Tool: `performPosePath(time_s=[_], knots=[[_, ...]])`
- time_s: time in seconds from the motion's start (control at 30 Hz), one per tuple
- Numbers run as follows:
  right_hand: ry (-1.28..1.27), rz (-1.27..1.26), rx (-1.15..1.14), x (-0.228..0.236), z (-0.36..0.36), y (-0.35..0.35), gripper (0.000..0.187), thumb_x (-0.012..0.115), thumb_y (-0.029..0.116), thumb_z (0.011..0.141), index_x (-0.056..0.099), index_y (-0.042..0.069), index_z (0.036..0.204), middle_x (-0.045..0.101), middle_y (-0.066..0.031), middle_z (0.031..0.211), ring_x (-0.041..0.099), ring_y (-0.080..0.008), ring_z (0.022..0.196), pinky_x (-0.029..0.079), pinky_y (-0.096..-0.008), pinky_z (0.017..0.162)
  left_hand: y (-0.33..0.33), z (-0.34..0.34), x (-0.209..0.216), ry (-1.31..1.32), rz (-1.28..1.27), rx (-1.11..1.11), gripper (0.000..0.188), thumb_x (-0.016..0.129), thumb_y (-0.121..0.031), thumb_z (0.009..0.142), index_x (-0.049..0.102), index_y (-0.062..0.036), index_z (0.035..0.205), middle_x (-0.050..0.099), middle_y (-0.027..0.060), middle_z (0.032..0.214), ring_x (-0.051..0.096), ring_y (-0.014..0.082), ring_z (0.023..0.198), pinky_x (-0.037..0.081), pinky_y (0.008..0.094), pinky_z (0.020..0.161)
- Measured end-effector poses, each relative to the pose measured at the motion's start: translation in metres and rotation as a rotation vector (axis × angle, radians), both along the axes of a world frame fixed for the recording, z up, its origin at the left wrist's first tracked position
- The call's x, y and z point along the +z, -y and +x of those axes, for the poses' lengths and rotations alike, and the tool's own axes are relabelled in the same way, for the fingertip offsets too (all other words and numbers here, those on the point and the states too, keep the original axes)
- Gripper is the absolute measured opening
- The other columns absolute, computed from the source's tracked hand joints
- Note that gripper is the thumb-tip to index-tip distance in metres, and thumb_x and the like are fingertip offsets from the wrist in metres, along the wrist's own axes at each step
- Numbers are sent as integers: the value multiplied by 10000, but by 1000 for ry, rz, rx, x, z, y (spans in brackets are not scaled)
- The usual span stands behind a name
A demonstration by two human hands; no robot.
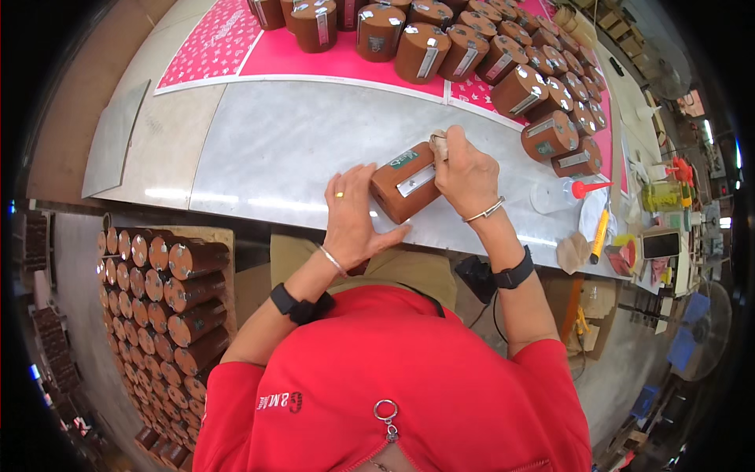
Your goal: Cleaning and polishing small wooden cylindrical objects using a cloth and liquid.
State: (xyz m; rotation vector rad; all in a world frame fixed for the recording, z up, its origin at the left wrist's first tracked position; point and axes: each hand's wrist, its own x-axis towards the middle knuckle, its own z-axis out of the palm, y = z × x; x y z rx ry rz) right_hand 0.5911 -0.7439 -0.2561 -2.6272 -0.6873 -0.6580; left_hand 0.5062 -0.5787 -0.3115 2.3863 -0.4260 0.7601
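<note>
A brown cylinder [388,197] lies on its side on the grey tabletop in front of me, with a green label and a pale metal strip along its body. My left hand [351,214] grips its left end, fingers behind and thumb on the near side. At the cylinder's right end, my right hand [469,175] pinches a small crumpled off-white cloth [439,145] against its rim. The right fingers partly cover that end.
Many similar brown cylinders [425,53] stand on a pink patterned sheet [354,64] at the back. Right: a clear bottle with a red nozzle [586,189], a yellow marker [601,236] and a phone [661,245]. More cylinders [197,295] are stacked on the floor at left.
</note>
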Motion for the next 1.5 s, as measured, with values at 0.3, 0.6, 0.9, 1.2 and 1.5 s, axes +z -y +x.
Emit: performPosePath(time_s=[0.3,0.6,0.9,1.2,1.5], knots=[[66,152,324,-1,-42,-46,61,562,152,852,526,103,860,627,-122,706,621,-309,582,485,-392,483,-10,14,-2,7,-23,61,772,799,-336,600,454,-1,1204,501,185,1145,459,366,1076,297,480,971],[1,147,259,0,-50,-40,67,570,126,819,514,101,847,613,-134,697,595,-328,539,468,-415,463,2,6,-9,-37,-38,2,899,820,-296,557,374,22,1271,475,195,1189,454,354,1127,249,546,1021],[1,76,58,-2,-17,-11,103,572,105,788,520,87,876,604,-117,722,606,-306,538,476,-384,456,-2,5,0,-303,-209,20,926,818,-405,542,399,13,1255,473,185,1199,435,361,1149,221,508,1047],[-151,8,-129,3,0,3,95,586,121,790,543,72,860,591,-113,731,598,-266,533,469,-353,448,3,7,-3,-50,-7,-28,916,824,-247,518,377,22,1270,471,175,1184,450,336,1147,225,539,1045],[-41,-24,-77,-4,-3,26,130,574,128,796,522,114,914,595,-92,703,615,-289,538,463,-392,438,6,0,-1,-156,-95,-35,936,806,-388,575,368,17,1296,477,182,1225,434,349,1183,184,530,1072]])
